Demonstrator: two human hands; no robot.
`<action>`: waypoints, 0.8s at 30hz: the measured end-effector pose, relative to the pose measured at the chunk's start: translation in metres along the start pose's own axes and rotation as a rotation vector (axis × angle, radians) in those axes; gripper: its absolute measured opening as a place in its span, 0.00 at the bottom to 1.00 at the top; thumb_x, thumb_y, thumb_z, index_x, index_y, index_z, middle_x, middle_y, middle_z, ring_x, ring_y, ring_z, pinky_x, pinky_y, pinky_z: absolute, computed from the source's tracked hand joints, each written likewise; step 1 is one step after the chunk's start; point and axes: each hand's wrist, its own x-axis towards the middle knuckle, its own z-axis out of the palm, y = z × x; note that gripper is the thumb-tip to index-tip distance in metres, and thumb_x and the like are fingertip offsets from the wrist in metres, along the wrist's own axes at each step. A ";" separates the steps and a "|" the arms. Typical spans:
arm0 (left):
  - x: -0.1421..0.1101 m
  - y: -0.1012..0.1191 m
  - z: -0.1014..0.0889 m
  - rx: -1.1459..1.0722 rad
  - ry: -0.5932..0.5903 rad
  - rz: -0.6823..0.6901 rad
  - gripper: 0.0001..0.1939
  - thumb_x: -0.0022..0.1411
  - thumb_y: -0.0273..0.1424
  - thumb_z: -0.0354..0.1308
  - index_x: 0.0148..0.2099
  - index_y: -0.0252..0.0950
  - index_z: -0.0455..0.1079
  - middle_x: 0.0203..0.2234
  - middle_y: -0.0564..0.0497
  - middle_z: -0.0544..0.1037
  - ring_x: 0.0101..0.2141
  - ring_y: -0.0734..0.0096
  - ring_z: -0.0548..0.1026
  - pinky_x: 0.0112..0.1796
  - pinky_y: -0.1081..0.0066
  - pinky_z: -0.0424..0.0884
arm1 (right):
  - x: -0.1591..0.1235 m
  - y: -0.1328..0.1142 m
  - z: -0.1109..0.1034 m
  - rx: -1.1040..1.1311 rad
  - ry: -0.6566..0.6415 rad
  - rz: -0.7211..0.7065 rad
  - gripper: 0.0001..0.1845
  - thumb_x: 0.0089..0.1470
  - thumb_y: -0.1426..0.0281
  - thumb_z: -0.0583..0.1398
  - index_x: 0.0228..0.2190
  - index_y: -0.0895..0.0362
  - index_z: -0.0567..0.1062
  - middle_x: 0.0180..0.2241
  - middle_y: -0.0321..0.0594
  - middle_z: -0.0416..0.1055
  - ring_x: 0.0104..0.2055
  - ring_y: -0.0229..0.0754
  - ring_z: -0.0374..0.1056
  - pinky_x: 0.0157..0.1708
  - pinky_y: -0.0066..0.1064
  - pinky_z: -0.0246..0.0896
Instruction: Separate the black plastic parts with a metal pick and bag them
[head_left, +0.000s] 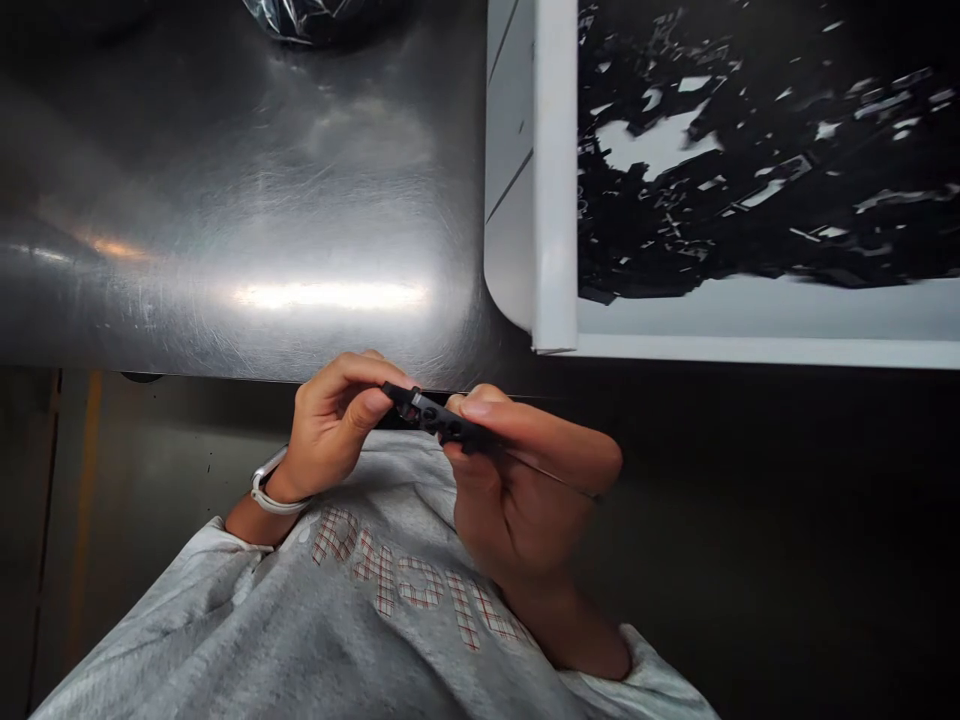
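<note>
While the front edge of the metal table (360,170) runs just beyond the fingertips, there is open room to either side of the hands, in front of the sweatshirt (420,520). Ahead on the right, a white bin (555,200) holding a heap of black pieces (675,220) bounds the space with its wall, well apart from the black part (439,415) in the hands. This part's long axis slants from upper left to lower right, its studded side facing the wearer. The left hand (330,420) has thumb and index finger pinched on the upper-left end; the right hand (532,480) clamps the lower-right end between thumb and fingers. The middle lies exposed between both grips. A thin dark strip (555,478) lies along the right hand; whether it joins the part, I cannot tell.
</note>
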 end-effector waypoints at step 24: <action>0.010 0.013 -0.009 0.075 0.065 -0.374 0.13 0.70 0.41 0.63 0.37 0.38 0.78 0.25 0.54 0.80 0.27 0.77 0.77 0.31 0.77 0.74 | 0.007 -0.002 0.004 0.077 0.073 0.379 0.09 0.67 0.63 0.63 0.48 0.47 0.71 0.28 0.27 0.65 0.26 0.30 0.64 0.29 0.20 0.66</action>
